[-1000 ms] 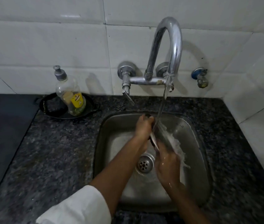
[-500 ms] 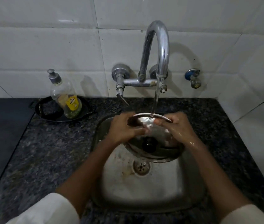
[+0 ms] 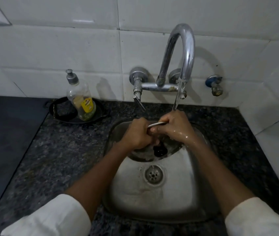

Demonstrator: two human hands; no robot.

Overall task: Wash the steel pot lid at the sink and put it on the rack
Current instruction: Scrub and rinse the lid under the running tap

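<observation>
The steel pot lid [image 3: 169, 149] is held tilted over the back half of the steel sink [image 3: 183, 193], its top face with the black knob [image 3: 160, 150] turned toward me. My left hand [image 3: 135, 133] grips the lid's upper left rim. My right hand [image 3: 175, 127], wet, grips the upper right rim directly under the running stream from the curved tap [image 3: 184, 53]. My hands hide most of the lid's upper half. No rack is in view.
A dish-soap bottle [image 3: 81, 99] stands in a black pan [image 3: 99, 113] on the granite counter [image 3: 63, 150] left of the sink. A small wall valve [image 3: 215, 86] sits right of the tap. The drain [image 3: 153, 175] lies below the lid. White tiles back the counter.
The lid went from edge-on under the water to facing me. Both hands have closed in together on its upper rim, with the stream now falling on my right hand.
</observation>
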